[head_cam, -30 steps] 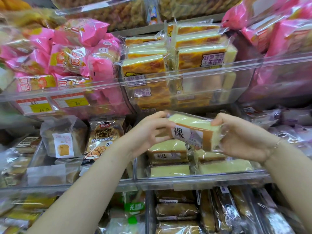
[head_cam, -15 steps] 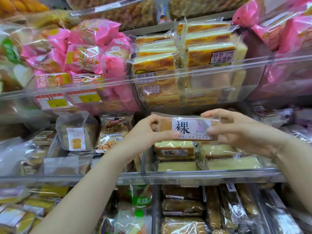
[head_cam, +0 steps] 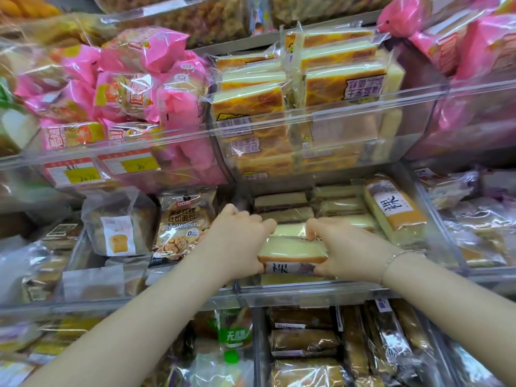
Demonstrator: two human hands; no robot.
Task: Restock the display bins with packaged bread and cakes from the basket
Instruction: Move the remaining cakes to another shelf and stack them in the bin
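A wrapped pale yellow cake slab (head_cam: 291, 251) with a white label lies at the front of a clear display bin (head_cam: 307, 291) on the middle shelf, on top of other cakes of the same kind. My left hand (head_cam: 237, 244) grips its left end and my right hand (head_cam: 340, 247) grips its right end. More of these cakes (head_cam: 343, 209) are stacked behind, and one (head_cam: 395, 208) lies lengthwise along the bin's right side. The basket is out of view.
Left of this bin sit a rye walnut bread bag (head_cam: 181, 227) and a clear-bagged loaf (head_cam: 120, 227). The upper shelf holds pink bread bags (head_cam: 134, 88) and orange-topped cakes (head_cam: 335, 88). Dark wrapped cakes (head_cam: 304, 342) fill the bins below.
Both hands have lowered the cake from in front of the shelf down into the bin, turning it flat onto the front stack. The camera has moved closer.
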